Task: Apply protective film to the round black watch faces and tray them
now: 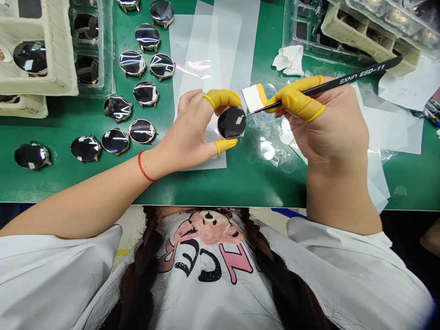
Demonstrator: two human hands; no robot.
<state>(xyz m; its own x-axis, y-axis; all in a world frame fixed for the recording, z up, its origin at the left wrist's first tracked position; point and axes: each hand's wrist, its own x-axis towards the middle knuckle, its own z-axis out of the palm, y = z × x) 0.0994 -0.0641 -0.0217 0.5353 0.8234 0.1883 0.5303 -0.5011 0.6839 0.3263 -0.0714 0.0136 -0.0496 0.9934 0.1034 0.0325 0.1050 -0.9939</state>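
My left hand (195,123), with yellow finger cots on thumb and forefinger, grips a round black watch face (232,123) by its edge, glass up. In my right hand (326,114), also in yellow cots, are black tweezers (343,81) marked ESD-11. Their thin tip reaches the right rim of the watch face; whether it touches cannot be made out. A small white pad with a yellow strip (253,97) shows beside my right fingertips, seemingly held by them. Clear round films (266,150) lie scattered below and between my hands.
Several watch faces (146,94) lie on the green table (185,188) at the left. Stacked trays (62,87) stand at both back corners. Translucent sheets (192,46) lie in the middle, with a crumpled white wipe (289,60) to their right.
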